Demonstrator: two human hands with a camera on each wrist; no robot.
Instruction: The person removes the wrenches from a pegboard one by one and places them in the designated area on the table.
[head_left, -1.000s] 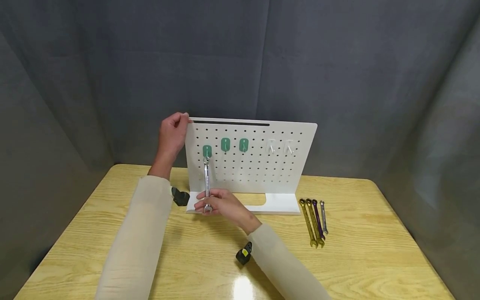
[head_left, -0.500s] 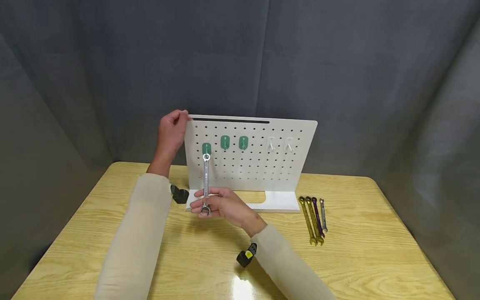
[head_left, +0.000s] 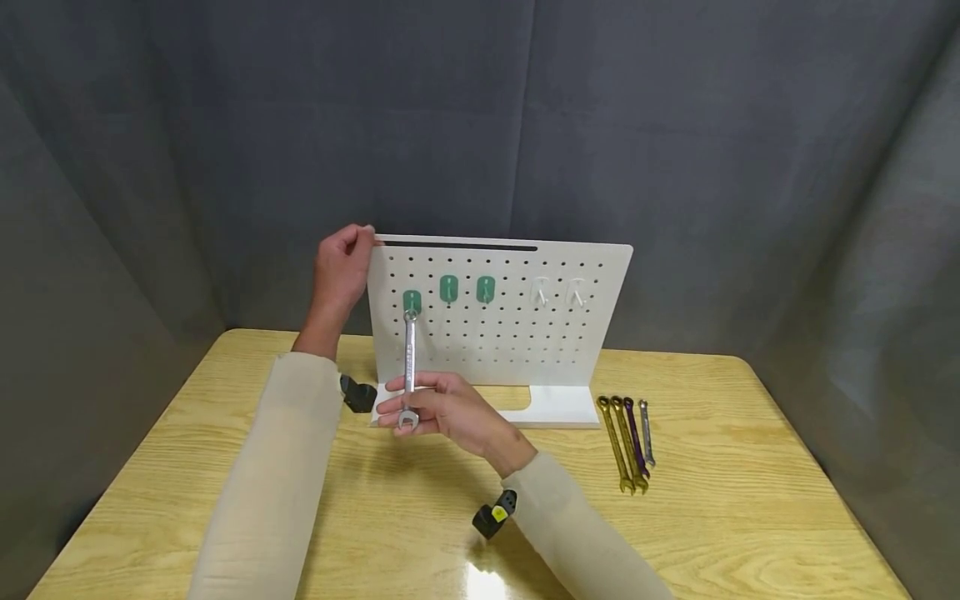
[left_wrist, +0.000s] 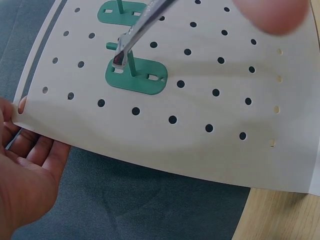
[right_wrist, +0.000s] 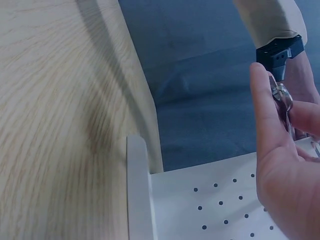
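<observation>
My left hand [head_left: 341, 265] grips the white pegboard [head_left: 517, 367] at its top left corner, thumb on the front and fingers behind the edge in the left wrist view. Low in front of the board, my right hand [head_left: 453, 410] pinches a silver combination wrench [head_left: 410, 354] near its open end. The wrench stands nearly upright, ring end on top. In the left wrist view that ring end overlaps the peg of the leftmost green hook [left_wrist: 145, 82]. Two more green hooks, one [head_left: 448, 288] and another [head_left: 486, 289], sit to the right, bare of tools.
Two clear hooks, one [head_left: 541, 292] and another [head_left: 577, 293], are on the board's right half. Several wrenches lie side by side on the wooden table [head_left: 720, 500], right of the board: gold ones [head_left: 617, 442], a purple one [head_left: 635, 433] and a small silver one [head_left: 647, 433].
The right hand and the wrench's lower end have shifted slightly left, the open end turning toward the camera. The ring end stays at the leftmost green hook; the left hand keeps its hold.
</observation>
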